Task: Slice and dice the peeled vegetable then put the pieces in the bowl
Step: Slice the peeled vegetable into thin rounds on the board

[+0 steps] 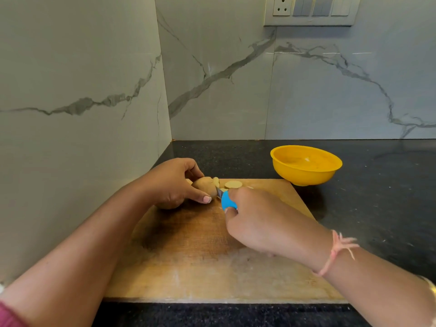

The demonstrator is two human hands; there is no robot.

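A pale brown peeled vegetable lies on its side at the far end of the wooden cutting board. My left hand grips it from the left, thumb in front and fingers over the top. My right hand holds a blue-handled knife; its short blade meets the vegetable's right end. A round cut slice lies flat just right of the blade, with another small piece beside it. The yellow bowl stands on the counter beyond the board's far right corner and looks empty.
The black stone counter runs to the right of the board. Marble-look walls close in the corner on the left and at the back. A socket and switch plate sits high on the back wall.
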